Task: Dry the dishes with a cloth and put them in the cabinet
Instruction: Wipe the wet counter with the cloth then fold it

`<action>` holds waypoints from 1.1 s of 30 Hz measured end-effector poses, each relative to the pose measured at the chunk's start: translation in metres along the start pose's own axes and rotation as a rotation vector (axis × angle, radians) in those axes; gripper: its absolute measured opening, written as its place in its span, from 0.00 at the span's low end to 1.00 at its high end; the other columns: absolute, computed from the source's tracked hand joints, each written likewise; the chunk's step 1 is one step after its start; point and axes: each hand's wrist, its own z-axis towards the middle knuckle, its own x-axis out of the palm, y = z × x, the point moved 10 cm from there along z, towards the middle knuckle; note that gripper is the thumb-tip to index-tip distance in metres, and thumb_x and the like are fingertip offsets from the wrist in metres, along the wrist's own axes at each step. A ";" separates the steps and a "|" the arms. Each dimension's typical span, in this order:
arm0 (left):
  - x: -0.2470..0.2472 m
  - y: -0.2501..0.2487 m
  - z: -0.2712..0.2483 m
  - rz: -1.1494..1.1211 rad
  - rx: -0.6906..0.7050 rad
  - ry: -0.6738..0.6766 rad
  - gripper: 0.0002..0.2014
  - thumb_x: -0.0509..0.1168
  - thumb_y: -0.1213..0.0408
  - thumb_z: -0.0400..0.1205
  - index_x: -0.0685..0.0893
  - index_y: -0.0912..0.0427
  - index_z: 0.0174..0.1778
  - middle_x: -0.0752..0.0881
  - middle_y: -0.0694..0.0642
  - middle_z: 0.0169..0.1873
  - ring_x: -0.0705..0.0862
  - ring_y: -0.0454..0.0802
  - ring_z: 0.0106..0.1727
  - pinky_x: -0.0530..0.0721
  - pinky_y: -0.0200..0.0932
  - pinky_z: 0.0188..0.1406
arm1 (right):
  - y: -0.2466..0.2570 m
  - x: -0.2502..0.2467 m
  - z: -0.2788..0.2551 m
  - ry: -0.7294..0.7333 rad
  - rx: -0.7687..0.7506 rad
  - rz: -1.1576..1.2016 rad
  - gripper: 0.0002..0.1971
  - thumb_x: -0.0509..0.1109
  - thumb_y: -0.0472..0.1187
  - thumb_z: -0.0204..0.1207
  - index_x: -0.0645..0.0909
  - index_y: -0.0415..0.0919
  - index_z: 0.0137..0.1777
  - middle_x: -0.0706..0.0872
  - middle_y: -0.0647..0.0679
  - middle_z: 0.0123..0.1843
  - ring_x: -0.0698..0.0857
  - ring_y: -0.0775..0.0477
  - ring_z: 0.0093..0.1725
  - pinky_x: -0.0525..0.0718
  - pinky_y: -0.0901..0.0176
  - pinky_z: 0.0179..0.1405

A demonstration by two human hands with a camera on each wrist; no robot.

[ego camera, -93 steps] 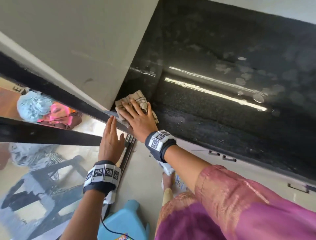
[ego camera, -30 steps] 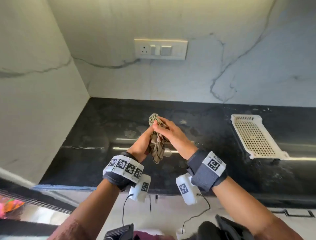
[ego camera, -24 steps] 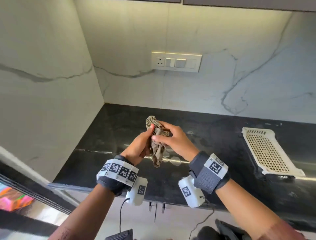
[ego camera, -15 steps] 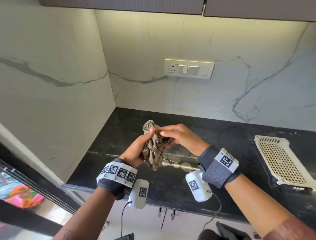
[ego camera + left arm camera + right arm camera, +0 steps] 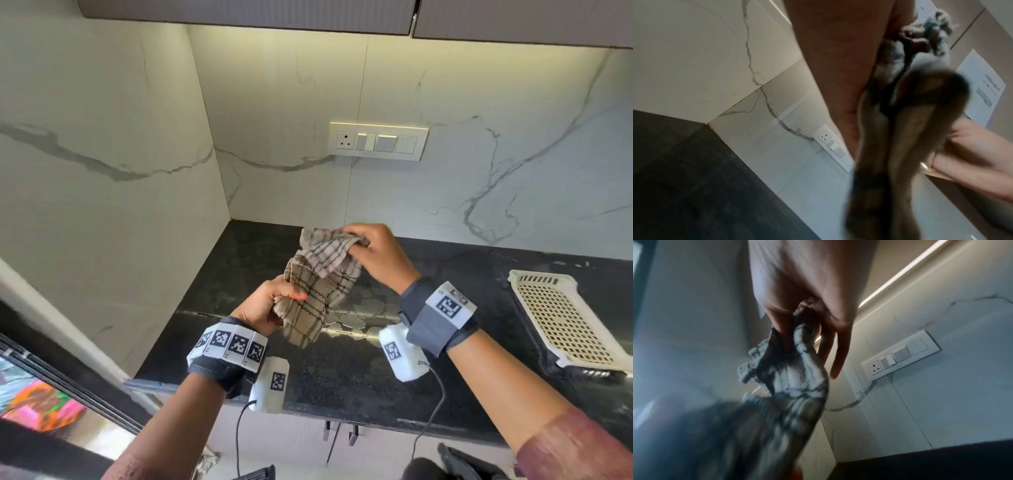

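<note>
While both hands grip checked cloth [image 5: 318,284] above counter, perforated tray [image 5: 561,322] holds nothing.

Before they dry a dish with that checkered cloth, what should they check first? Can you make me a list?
1. Cloth held: ok, left hand grips its lower part, right hand pinches its top.
2. Cloth off the countertop: ok.
3. Cloth opened out: not ok, bunched.
4. Dish within reach: not ok, none in view; only a white perforated tray.
5. Cabinet open: cannot tell.
</note>
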 end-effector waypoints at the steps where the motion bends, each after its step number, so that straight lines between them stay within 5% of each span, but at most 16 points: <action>1: 0.000 0.003 -0.002 0.043 -0.020 0.001 0.19 0.70 0.68 0.60 0.85 0.64 0.48 0.90 0.60 0.39 0.88 0.53 0.41 0.87 0.47 0.46 | -0.006 -0.011 0.006 -0.049 0.062 0.068 0.12 0.63 0.26 0.77 0.83 0.29 0.57 0.86 0.42 0.48 0.84 0.49 0.47 0.83 0.68 0.46; 3: 0.001 0.005 -0.004 0.109 -0.033 0.010 0.08 0.65 0.76 0.71 0.82 0.71 0.45 0.89 0.56 0.27 0.88 0.43 0.30 0.85 0.34 0.33 | -0.017 -0.026 0.014 -0.103 0.178 0.205 0.12 0.63 0.24 0.75 0.83 0.28 0.56 0.87 0.38 0.49 0.85 0.44 0.49 0.82 0.58 0.55; 5: -0.003 0.003 -0.003 0.152 -0.026 -0.001 0.14 0.69 0.67 0.72 0.82 0.71 0.51 0.91 0.60 0.36 0.90 0.46 0.39 0.85 0.35 0.39 | -0.022 -0.022 0.019 -0.041 0.264 0.303 0.10 0.63 0.25 0.74 0.85 0.28 0.51 0.87 0.35 0.49 0.84 0.40 0.50 0.81 0.48 0.56; 8: -0.013 0.003 0.004 0.152 -0.048 -0.081 0.27 0.74 0.49 0.68 0.86 0.68 0.53 0.89 0.64 0.49 0.88 0.57 0.49 0.86 0.46 0.48 | -0.023 -0.003 0.020 0.088 0.378 0.399 0.07 0.64 0.30 0.76 0.83 0.26 0.43 0.85 0.31 0.43 0.82 0.40 0.43 0.78 0.53 0.43; 11: -0.012 0.007 0.010 0.077 -0.071 -0.123 0.18 0.65 0.54 0.79 0.83 0.67 0.55 0.90 0.61 0.46 0.89 0.54 0.46 0.88 0.45 0.43 | -0.046 0.005 0.018 0.047 0.605 0.511 0.07 0.67 0.36 0.77 0.81 0.30 0.46 0.85 0.39 0.38 0.84 0.43 0.36 0.82 0.62 0.31; 14: -0.009 0.013 0.013 0.012 -0.080 -0.138 0.18 0.63 0.58 0.77 0.79 0.64 0.61 0.89 0.60 0.48 0.89 0.53 0.46 0.88 0.46 0.43 | -0.080 0.012 0.005 -0.037 0.805 0.569 0.06 0.68 0.36 0.78 0.78 0.34 0.43 0.83 0.41 0.38 0.83 0.46 0.33 0.82 0.64 0.22; 18: -0.012 0.016 0.015 -0.058 -0.070 -0.166 0.14 0.57 0.59 0.84 0.76 0.60 0.63 0.88 0.60 0.49 0.89 0.53 0.48 0.88 0.47 0.47 | -0.096 0.032 -0.019 0.005 0.926 0.712 0.06 0.67 0.36 0.79 0.73 0.38 0.44 0.76 0.40 0.40 0.82 0.45 0.40 0.83 0.57 0.31; 22: -0.012 0.018 0.018 -0.030 -0.069 -0.184 0.15 0.54 0.57 0.86 0.71 0.56 0.66 0.85 0.61 0.53 0.88 0.54 0.51 0.88 0.48 0.50 | -0.105 0.077 -0.057 0.377 1.086 0.641 0.13 0.64 0.54 0.78 0.72 0.45 0.52 0.79 0.37 0.47 0.81 0.41 0.42 0.78 0.49 0.47; 25: -0.014 0.021 0.019 -0.003 -0.073 -0.192 0.14 0.52 0.57 0.86 0.69 0.53 0.67 0.84 0.61 0.55 0.86 0.55 0.54 0.86 0.51 0.56 | -0.108 0.089 -0.069 0.465 1.101 0.635 0.21 0.62 0.59 0.77 0.78 0.39 0.42 0.83 0.43 0.42 0.82 0.45 0.42 0.82 0.53 0.46; 28: -0.021 0.018 0.014 0.114 -0.069 -0.206 0.13 0.54 0.59 0.86 0.75 0.57 0.65 0.86 0.60 0.53 0.87 0.53 0.51 0.87 0.47 0.48 | -0.101 0.072 -0.056 0.283 0.924 0.770 0.07 0.68 0.40 0.77 0.81 0.35 0.48 0.87 0.43 0.43 0.86 0.47 0.43 0.86 0.56 0.46; 30: -0.033 0.014 0.010 0.242 -0.071 -0.263 0.15 0.60 0.60 0.83 0.81 0.65 0.60 0.88 0.63 0.50 0.88 0.54 0.46 0.86 0.44 0.41 | -0.094 0.062 -0.050 0.264 0.763 0.737 0.09 0.70 0.31 0.74 0.82 0.31 0.54 0.89 0.42 0.49 0.88 0.47 0.48 0.86 0.57 0.51; 33: -0.047 0.007 0.008 0.342 -0.029 -0.348 0.11 0.68 0.64 0.78 0.86 0.67 0.51 0.89 0.63 0.49 0.88 0.59 0.51 0.86 0.52 0.52 | -0.086 0.055 -0.051 0.211 0.616 0.609 0.16 0.72 0.24 0.69 0.81 0.27 0.58 0.88 0.40 0.54 0.89 0.47 0.50 0.87 0.63 0.47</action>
